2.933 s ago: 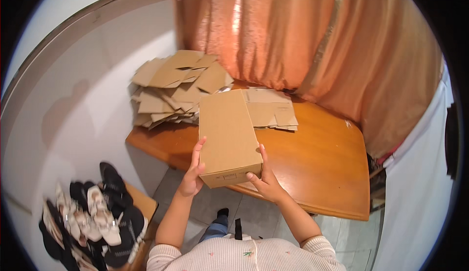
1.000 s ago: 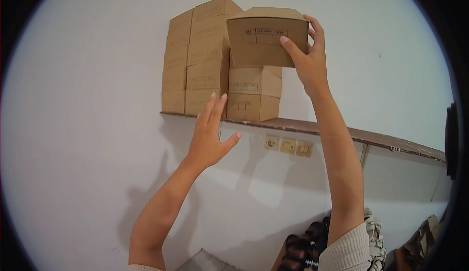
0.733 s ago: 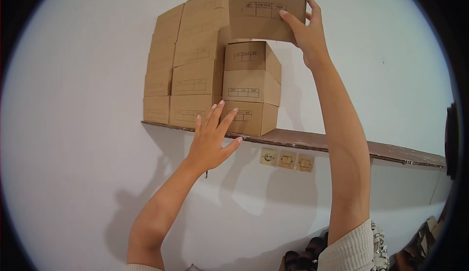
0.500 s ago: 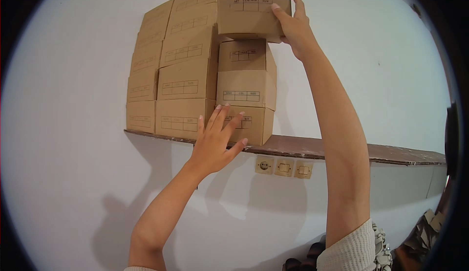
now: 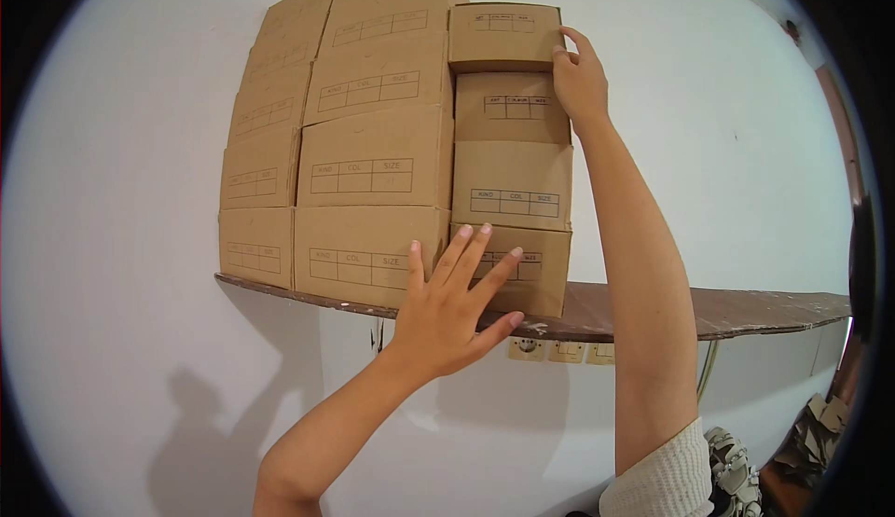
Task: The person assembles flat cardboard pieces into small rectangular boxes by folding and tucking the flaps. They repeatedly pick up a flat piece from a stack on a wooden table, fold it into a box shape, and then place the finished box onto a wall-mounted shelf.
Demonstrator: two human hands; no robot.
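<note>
A cardboard box (image 5: 504, 36) sits at the top of the right-hand column of stacked boxes, set a little back from those under it. My right hand (image 5: 582, 81) is at its right edge, thumb by the front corner and fingers bent along the side. Below it are a darker-fronted box (image 5: 513, 124), a lighter box (image 5: 512, 178) and the bottom box (image 5: 550, 279). Spread flat, my left hand (image 5: 443, 307) rests its fingertips on the front of the bottom box and the neighbouring lower box (image 5: 350, 279). It holds nothing.
Two taller columns of similar boxes (image 5: 373, 158) stand to the left, against the white wall (image 5: 121, 191). All rest on a narrow brown shelf (image 5: 746, 310). Beneath it are a wall socket (image 5: 527, 349) and switches (image 5: 566, 351). Crumpled brown pieces (image 5: 820, 433) lie at lower right.
The top box has gone back and down onto the right-hand column. My right thumb has slid from its front face to its right edge. My left hand stays on the lower boxes; the view has shifted.
</note>
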